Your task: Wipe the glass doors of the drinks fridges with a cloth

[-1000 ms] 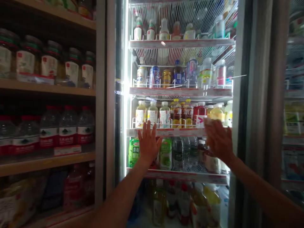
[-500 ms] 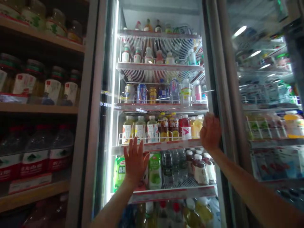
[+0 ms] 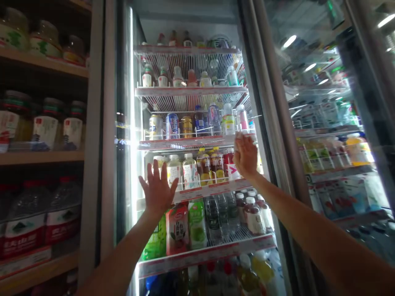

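Observation:
My left hand [image 3: 157, 191] is raised with its fingers spread, holding nothing. It is in front of a row of bottled drinks [image 3: 190, 170] and above a red pouch [image 3: 177, 228] and a green bottle [image 3: 197, 224]. My right hand [image 3: 246, 154] is up with its palm forward and its fingers stretched out, and nothing is in it. Behind it are a red-labelled bottle [image 3: 231, 164] and the shelf edge above. A pale reflection of its fingertips shows in the glass of the fridge door. Whether either palm touches the glass I cannot tell.
Metal frames [image 3: 268, 102] border the lit drinks fridge, and faint reflections lie across its glass. Cans [image 3: 172, 125] and bottles fill the shelves. On the left, wooden shelves [image 3: 41, 157] carry jars and large water bottles [image 3: 26, 222]. Another glass-fronted fridge [image 3: 333, 131] stands on the right.
The view has turned slightly, shifting the fridge leftward. My right hand has moved up and left across the shelves. My left hand has risen a little, its fingers spread wider.

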Available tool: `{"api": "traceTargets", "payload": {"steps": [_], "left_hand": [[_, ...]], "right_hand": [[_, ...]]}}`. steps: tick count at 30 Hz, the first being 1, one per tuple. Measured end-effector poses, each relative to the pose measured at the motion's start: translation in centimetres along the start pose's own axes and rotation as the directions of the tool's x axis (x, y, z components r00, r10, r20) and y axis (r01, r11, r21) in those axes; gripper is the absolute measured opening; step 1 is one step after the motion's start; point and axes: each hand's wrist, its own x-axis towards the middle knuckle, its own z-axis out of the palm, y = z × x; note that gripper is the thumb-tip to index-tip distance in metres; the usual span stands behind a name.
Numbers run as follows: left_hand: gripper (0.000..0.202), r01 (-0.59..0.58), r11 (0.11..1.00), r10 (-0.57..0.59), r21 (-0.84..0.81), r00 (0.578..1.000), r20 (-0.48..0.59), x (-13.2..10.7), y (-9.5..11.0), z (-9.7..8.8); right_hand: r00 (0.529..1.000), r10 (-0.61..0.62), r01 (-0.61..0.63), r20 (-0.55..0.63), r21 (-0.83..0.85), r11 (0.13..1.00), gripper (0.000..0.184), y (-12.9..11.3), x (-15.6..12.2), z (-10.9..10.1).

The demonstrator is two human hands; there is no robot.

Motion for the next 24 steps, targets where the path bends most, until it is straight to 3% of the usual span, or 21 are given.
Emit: {"api": "traceTargets", "payload": {"steps": [2,4,5,7,9,11,14,16,17,19,21,22,24], "left_hand": [[0.062,-0.030,1.000,0.030,0.010,1.000,0.008,-0.3,-0.1,-0.1],[0.061,-0.058,0.998,0.058,0.022,0.998,0.001,-0.6,-0.4,-0.1],[0.060,-0.068,0.997,0.068,0.026,0.998,-0.005,-0.7,-0.5,-0.1],[0.061,-0.072,0.997,0.073,0.027,0.997,-0.013,-0.8,-0.7,0.0],[0.061,-0.076,0.997,0.077,0.013,0.997,-0.013,-0.6,-0.8,0.0],[0.060,-0.101,0.995,0.101,-0.003,0.995,-0.001,0.0,-0.8,-0.2],[0.058,-0.125,0.992,0.125,-0.013,0.991,0.041,1.6,-0.6,-0.6],[0.058,-0.091,0.996,0.092,-0.010,0.993,0.071,2.7,-0.7,-0.8],[0.059,-0.073,0.997,0.073,-0.009,0.994,0.082,3.2,-0.7,-0.9],[0.060,-0.062,0.998,0.062,-0.008,0.994,0.093,3.6,-0.9,-0.9],[0.061,-0.078,0.997,0.078,-0.010,0.992,0.094,3.6,-1.1,-0.8],[0.062,-0.083,0.996,0.084,-0.011,0.992,0.089,3.6,-1.1,-0.7],[0.061,-0.081,0.997,0.082,-0.013,0.994,0.072,3.4,-1.1,-0.5]], "right_hand": [[0.971,-0.226,0.221,0.078,0.062,0.973,0.048,-1.5,-0.3,-0.1],[0.935,-0.336,0.327,0.116,0.086,0.941,0.047,-1.4,-0.6,-0.4],[0.950,-0.295,0.289,0.104,0.074,0.955,0.045,-0.8,-0.5,-0.6],[0.997,-0.070,0.069,0.030,0.031,0.997,0.043,0.9,0.5,-0.8],[0.991,0.134,-0.134,-0.030,0.009,0.991,0.043,1.7,1.9,-0.7],[0.989,0.147,-0.147,-0.006,0.006,0.989,0.045,0.7,3.0,-0.3],[0.985,-0.122,0.115,0.124,0.063,0.991,0.047,-2.4,2.9,0.1],[0.920,-0.339,0.319,0.198,0.129,0.939,0.047,-3.3,2.2,-0.1],[0.905,-0.371,0.349,0.206,0.138,0.927,0.047,-3.0,2.0,-0.3],[0.956,-0.244,0.232,0.163,0.089,0.969,0.045,-0.9,2.0,-0.8],[0.997,-0.014,0.012,0.071,0.024,1.000,0.045,1.8,2.8,-1.2],[0.997,0.069,-0.070,0.031,0.006,0.998,0.046,2.7,3.3,-1.2],[0.993,0.114,-0.114,0.001,-0.009,0.993,0.049,2.9,4.1,-0.9]]}}
